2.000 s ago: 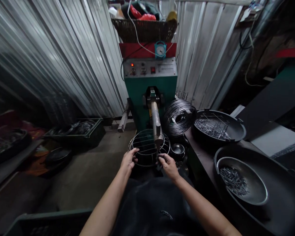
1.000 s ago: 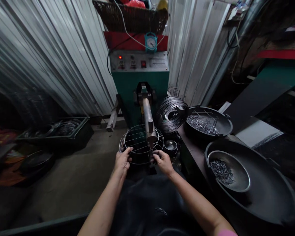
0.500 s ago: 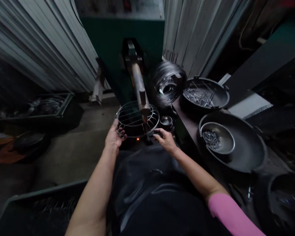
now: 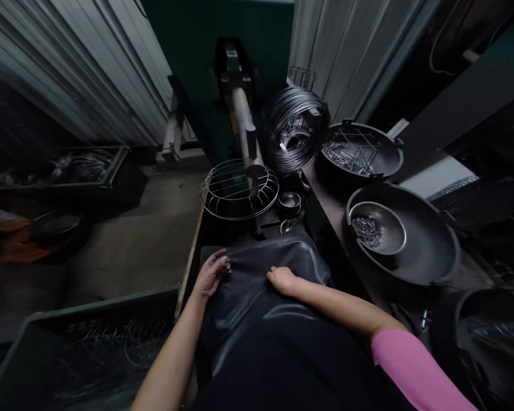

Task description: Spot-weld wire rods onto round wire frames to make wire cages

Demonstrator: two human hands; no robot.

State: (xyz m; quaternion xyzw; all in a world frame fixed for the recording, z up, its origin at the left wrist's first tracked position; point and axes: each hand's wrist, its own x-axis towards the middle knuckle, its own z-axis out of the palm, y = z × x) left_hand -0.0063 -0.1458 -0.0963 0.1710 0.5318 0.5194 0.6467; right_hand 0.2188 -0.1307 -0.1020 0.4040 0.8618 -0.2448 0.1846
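Observation:
My left hand (image 4: 214,273) hovers at the left side of the dark, shiny apron (image 4: 244,319) over my lap. Its fingers are slightly bent and apart, with nothing between them. My right hand (image 4: 281,281) is closed low over the apron, its fingertips hidden; whether it pinches the cloth or a small piece I cannot make out. Beyond both hands, a round wire rack (image 4: 240,218) rests untouched under the rod-like arm (image 4: 243,123) of a machine. Two small metal cups (image 4: 289,200) stand right of the rack.
A wire coil (image 4: 297,128) stands behind the cups. On the right are a pan of wire pieces (image 4: 388,154) and a larger pan (image 4: 432,251) holding a bowl of short pins (image 4: 396,234). Green bins (image 4: 47,314) with wire parts stand on the left.
Both hands have come away from the wire rack and drawn back towards me over the apron. The rack stays under the machine arm. An orange spark below it is gone. The view has tilted down.

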